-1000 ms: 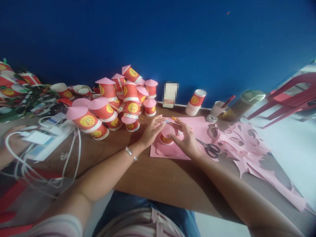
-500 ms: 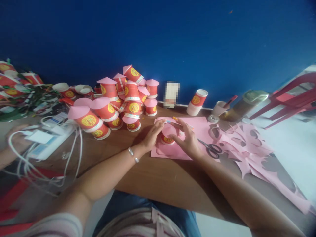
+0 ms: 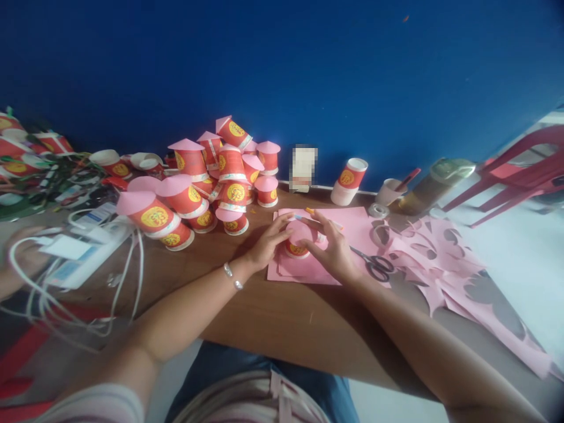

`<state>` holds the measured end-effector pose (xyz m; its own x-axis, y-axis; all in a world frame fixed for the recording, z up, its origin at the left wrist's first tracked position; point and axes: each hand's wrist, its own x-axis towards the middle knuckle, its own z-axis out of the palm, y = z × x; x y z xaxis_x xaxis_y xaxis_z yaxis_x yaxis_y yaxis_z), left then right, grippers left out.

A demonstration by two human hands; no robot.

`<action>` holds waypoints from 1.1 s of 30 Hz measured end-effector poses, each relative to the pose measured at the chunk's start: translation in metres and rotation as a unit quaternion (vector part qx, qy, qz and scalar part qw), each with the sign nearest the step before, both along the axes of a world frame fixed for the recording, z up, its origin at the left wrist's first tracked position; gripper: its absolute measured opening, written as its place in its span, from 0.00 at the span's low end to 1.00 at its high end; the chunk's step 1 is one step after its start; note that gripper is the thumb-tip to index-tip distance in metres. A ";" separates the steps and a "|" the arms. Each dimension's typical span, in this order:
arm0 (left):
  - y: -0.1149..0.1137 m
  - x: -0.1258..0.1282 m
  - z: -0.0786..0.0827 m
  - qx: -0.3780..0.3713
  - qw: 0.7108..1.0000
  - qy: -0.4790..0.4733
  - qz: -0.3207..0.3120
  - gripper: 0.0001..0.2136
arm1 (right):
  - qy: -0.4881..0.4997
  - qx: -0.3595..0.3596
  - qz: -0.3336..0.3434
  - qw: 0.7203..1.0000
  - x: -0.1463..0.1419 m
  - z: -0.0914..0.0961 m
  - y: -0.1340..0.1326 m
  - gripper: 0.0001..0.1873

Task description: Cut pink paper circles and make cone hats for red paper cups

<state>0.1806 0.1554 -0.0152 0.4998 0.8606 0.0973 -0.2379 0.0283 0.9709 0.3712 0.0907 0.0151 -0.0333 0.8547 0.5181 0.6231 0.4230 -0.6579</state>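
Observation:
A red paper cup [image 3: 298,248] with a yellow emblem stands upside down on a pink paper sheet [image 3: 352,230], a pink paper cone on top of it. My left hand [image 3: 267,241] rests on the cup's left side with its fingers curled against the cone. From the right, my right hand [image 3: 332,249] cups the same cup, its fingers bent around the cone. An orange-tipped pen [image 3: 314,213] lies just behind my fingers.
A pile of finished red cups with pink cones [image 3: 211,176] stands at the back left. Scissors [image 3: 374,264] lie right of my right hand, beside cut pink paper scraps [image 3: 445,264]. Tape rolls, a stack of cups [image 3: 349,181] and white cables [image 3: 79,258] lie around.
My left hand has drawn in from spread fingers to lie curled against the cup. My right hand has stayed on the cup.

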 end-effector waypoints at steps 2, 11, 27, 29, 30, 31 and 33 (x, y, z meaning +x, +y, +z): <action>-0.001 0.000 0.002 0.004 1.000 -0.002 0.013 0.20 | -0.001 0.002 0.001 1.000 0.000 -0.001 0.000 0.38; -0.007 0.001 0.012 0.074 0.994 0.075 0.018 0.29 | -0.011 0.009 0.008 1.000 0.001 0.000 0.000 0.36; -0.002 -0.003 0.010 0.073 0.996 0.050 0.002 0.23 | 0.000 -0.010 -0.002 1.000 0.000 0.001 -0.001 0.37; -0.005 -0.003 0.014 0.082 0.995 0.063 -0.002 0.28 | -0.003 -0.006 -0.002 1.000 0.001 0.000 -0.001 0.36; -0.006 -0.002 0.016 0.084 0.994 0.070 -0.001 0.29 | -0.004 -0.002 0.001 1.000 0.001 -0.001 -0.001 0.36; -0.006 -0.002 0.017 0.084 0.994 0.076 0.002 0.29 | -0.003 0.002 0.004 1.000 0.001 -0.002 0.000 0.36; -0.007 -0.002 0.020 0.079 0.994 0.078 0.000 0.27 | 0.003 0.009 0.012 1.000 0.001 -0.003 0.000 0.37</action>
